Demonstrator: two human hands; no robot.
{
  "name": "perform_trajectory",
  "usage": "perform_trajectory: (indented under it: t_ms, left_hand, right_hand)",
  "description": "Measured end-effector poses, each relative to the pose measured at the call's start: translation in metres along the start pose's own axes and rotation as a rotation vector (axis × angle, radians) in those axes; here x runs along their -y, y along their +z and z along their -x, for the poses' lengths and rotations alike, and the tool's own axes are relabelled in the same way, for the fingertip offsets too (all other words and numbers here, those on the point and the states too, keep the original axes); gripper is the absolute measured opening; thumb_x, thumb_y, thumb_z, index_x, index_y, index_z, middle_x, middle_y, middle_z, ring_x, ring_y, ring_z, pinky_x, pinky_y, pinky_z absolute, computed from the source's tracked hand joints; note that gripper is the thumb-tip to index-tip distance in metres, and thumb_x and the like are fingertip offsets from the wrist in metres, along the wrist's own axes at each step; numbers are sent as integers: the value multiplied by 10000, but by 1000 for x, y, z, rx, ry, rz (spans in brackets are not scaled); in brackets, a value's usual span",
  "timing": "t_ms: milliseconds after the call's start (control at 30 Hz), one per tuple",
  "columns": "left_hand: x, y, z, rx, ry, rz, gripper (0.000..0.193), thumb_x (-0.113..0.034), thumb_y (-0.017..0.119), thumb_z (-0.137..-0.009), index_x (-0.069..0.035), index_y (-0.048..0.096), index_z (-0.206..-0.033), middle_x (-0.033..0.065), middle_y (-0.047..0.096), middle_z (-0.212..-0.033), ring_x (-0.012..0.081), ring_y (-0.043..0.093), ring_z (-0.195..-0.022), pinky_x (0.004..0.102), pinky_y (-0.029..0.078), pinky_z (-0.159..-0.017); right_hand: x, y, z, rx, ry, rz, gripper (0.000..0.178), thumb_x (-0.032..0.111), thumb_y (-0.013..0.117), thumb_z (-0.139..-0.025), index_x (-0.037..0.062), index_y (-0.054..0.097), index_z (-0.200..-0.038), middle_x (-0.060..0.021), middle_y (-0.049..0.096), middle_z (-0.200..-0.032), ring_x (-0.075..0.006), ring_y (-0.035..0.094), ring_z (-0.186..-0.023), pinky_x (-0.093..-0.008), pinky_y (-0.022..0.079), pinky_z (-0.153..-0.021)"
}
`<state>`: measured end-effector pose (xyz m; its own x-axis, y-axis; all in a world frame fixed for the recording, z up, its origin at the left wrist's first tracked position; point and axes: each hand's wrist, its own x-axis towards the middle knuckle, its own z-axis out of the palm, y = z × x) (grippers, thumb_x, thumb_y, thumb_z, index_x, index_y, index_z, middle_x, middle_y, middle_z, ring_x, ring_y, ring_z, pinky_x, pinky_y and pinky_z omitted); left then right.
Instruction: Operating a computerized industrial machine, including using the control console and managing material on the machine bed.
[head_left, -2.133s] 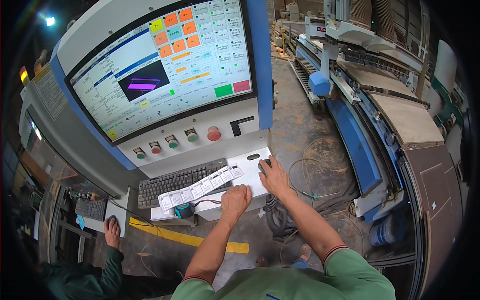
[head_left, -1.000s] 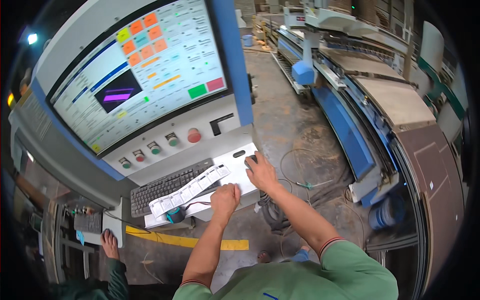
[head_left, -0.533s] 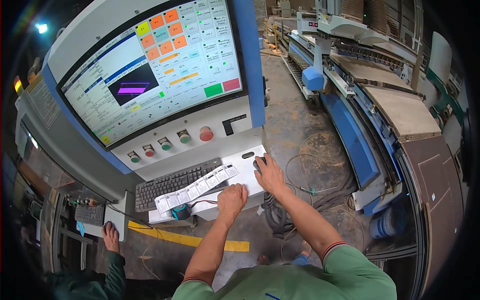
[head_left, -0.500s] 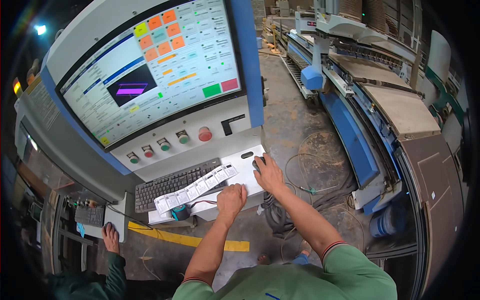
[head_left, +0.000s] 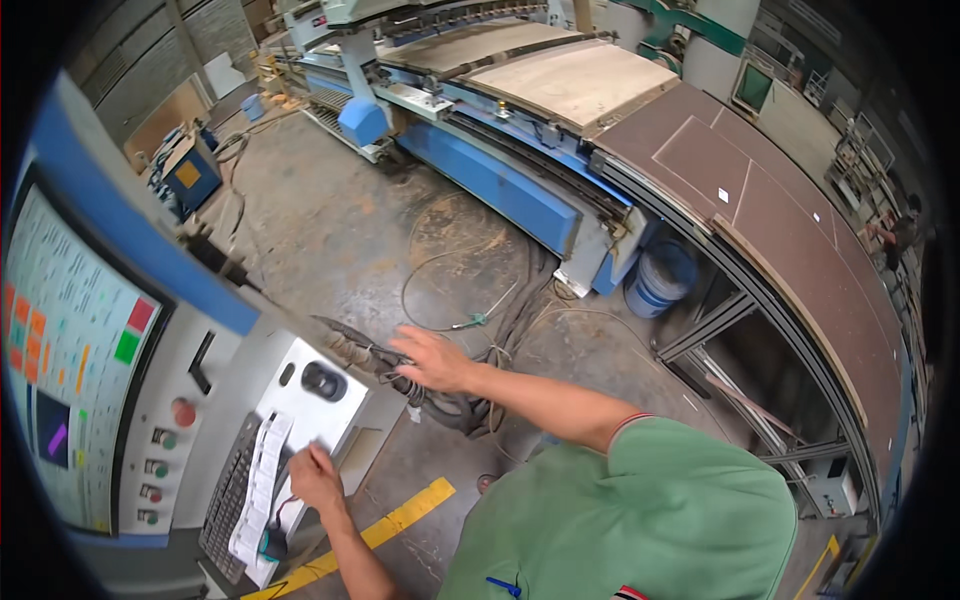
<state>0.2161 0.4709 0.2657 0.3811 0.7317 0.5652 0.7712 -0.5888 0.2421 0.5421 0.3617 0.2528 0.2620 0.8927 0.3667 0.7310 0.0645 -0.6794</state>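
My right hand [head_left: 432, 358] is off the white shelf [head_left: 335, 415], in the air beside the black mouse [head_left: 323, 381]. Its fingers are spread and it holds nothing. By the shelf's near edge, my left hand [head_left: 318, 478] is curled closed; whatever its fingers may hold is hidden. Close to it, a strip of white printed labels [head_left: 262, 485] lies partly over the black keyboard [head_left: 222, 520]. A teal and black object [head_left: 272, 543] sits at the strip's lower end, and a thin dark red cord runs from it toward my left hand.
The control cabinet's screen [head_left: 75, 370] and push buttons [head_left: 183, 411] stand at left. Dark cables and hoses [head_left: 455, 410] lie on the floor beyond the shelf. A long blue machine [head_left: 490, 180] carries brown boards [head_left: 690, 150]; a blue bucket [head_left: 662, 277] stands beneath. Another person [head_left: 897, 235] is at far right.
My right hand has let go of the mouse and moved right, off the shelf. The view has swung right, so the screen now sits at the left edge. My left hand stays closed by the shelf.
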Motion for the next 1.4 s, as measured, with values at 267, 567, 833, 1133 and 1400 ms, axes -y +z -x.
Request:
perform_trajectory:
  t_ms: [267,567,833,1133,1400]
  left_hand:
    - [-179,67,28,195,16,295,90,-44,632,-929,0,664,-1001,180,618,-912,387,599,-861,468,482,-780]
    - [-567,389,-143,814,58,613,398,-253,711,-960,24,636,-1234,222,664,-1137,389,645,-1074,423,516,-917]
    - [-888,615,-322,886,-355,893,845,-594,685,-938,103,526,-1388,277,615,-1319,344,608,-1204,387,449,-1055]
    - [-936,641,-318,574,-698,1037,1016,-612,788,-850,94,359,-1441,110,498,-1110,185,493,-961,324,444,-840]
    - [-916,644,-317,547,-631,1008,803,-513,766,-916,54,447,-1387,81,568,-1093,170,534,-965,321,456,-862]
  right_hand:
    - [-258,-210,181,-109,685,230,484,268,713,-922,35,629,-1337,-232,553,-1449,-402,498,-1377,-443,412,-1157]
    - [-466,-561,138,-586,809,613,442,214,629,-998,19,586,-1391,-214,530,-1495,-403,479,-1401,-455,378,-1173]
    - [-516,-601,155,-438,1027,657,427,201,572,-1013,2,581,-1391,-190,450,-1576,-399,406,-1465,-481,309,-1206]
    - [-525,-608,167,-391,972,586,364,147,565,-1003,-24,595,-1323,-222,464,-1556,-451,390,-1454,-564,300,-1189]
    - [-523,-600,162,-477,944,553,337,138,563,-1003,-41,607,-1285,-208,494,-1530,-432,398,-1448,-542,302,-1188]
